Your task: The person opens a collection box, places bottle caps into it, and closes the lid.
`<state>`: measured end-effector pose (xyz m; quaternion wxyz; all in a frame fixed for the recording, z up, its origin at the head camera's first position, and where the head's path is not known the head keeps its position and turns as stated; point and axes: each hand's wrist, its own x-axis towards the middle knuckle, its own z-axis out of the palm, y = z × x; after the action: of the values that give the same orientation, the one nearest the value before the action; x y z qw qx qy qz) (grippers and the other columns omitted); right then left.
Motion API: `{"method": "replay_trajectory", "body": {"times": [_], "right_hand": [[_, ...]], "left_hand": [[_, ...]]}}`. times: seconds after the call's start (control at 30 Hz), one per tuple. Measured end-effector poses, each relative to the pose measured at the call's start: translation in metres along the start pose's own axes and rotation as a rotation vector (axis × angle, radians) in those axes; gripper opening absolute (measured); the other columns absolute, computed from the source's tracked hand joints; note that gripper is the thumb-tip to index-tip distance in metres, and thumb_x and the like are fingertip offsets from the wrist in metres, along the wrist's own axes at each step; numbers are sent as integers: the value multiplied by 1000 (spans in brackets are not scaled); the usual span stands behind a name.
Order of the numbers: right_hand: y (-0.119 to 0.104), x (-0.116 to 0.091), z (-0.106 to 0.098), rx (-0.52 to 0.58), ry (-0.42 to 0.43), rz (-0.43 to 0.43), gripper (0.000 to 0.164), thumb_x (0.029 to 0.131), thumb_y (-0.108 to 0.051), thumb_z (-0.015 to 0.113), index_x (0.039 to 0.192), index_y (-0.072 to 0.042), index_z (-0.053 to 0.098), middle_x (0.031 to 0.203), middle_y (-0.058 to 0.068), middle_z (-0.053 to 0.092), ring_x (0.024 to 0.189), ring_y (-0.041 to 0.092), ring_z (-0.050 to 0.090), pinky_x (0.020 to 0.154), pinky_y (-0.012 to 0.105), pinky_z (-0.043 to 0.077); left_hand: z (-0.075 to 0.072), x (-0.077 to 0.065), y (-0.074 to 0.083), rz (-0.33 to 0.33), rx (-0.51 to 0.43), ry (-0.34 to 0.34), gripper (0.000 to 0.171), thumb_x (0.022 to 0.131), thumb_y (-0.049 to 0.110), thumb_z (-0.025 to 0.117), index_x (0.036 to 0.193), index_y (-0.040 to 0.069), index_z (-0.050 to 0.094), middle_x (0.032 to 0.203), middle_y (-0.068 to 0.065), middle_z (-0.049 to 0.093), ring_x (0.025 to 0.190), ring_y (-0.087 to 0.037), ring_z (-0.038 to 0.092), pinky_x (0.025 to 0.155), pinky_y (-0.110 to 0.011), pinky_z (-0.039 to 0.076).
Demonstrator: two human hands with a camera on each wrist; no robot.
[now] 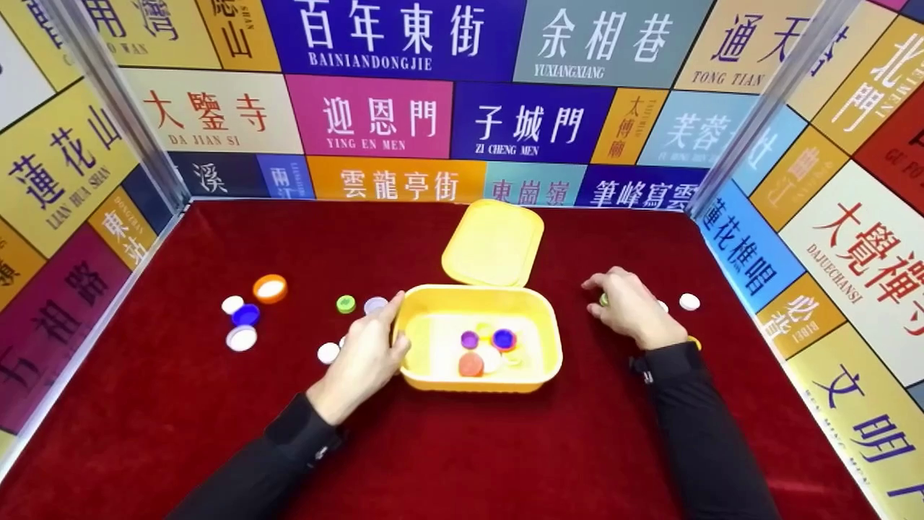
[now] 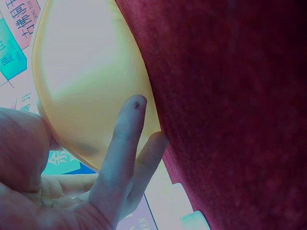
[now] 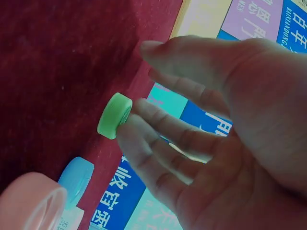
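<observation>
A yellow plastic box (image 1: 476, 385) stands open on the red cloth, with several bottle caps inside, among them a purple cap (image 1: 470, 339) and an orange-red cap (image 1: 471, 364). My left hand (image 1: 364, 365) holds its left end, thumb over the rim and fingers (image 2: 117, 148) along the outer wall. To the right of the box, my right hand (image 1: 635, 307) reaches down over a green bottle cap (image 3: 115, 116) that stands on its edge. Fingertips are right at that cap, while the thumb is spread apart from them.
A yellow lid (image 1: 493, 244) lies behind the box. Left of it are an orange cap (image 1: 270, 289), a blue cap (image 1: 245, 315) and another green cap (image 1: 346, 304). A white cap (image 1: 689, 302) lies at the right. Printed panels (image 1: 368, 119) enclose the back and sides.
</observation>
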<state>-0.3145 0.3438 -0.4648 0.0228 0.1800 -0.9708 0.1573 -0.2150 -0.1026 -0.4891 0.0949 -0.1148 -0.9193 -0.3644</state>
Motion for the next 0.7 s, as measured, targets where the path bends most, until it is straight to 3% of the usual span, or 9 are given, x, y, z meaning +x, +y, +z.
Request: {"method": "replay_trajectory", "body": {"times": [0.2,0.5,0.7], "right_hand": [[2,-5,-2,10,-38,90,33,101,-3,79,134,3,82,130,31,75,123,49,68,111,64,59],[5,-4,-3,30,-30,99,23,101,2,74,121,2,86,125,28,79,115,44,68,101,60,59],[1,-4,-4,45,-26,126,23,103,-1,73,121,2,86,126,28,78,118,45,68,104,63,60]], "left_hand": [[0,0,0,0,1,-1,71,103,2,70,172,-3,52,161,-25,71,88,-31,70,81,-36,63],[1,0,0,-2,10,6,71,103,3,70,172,-2,53,160,-24,71,90,-30,71,81,-35,63],[0,-1,0,-5,3,1,71,104,4,70,173,-1,52,161,-23,71,89,-29,70,80,-35,62]]}}
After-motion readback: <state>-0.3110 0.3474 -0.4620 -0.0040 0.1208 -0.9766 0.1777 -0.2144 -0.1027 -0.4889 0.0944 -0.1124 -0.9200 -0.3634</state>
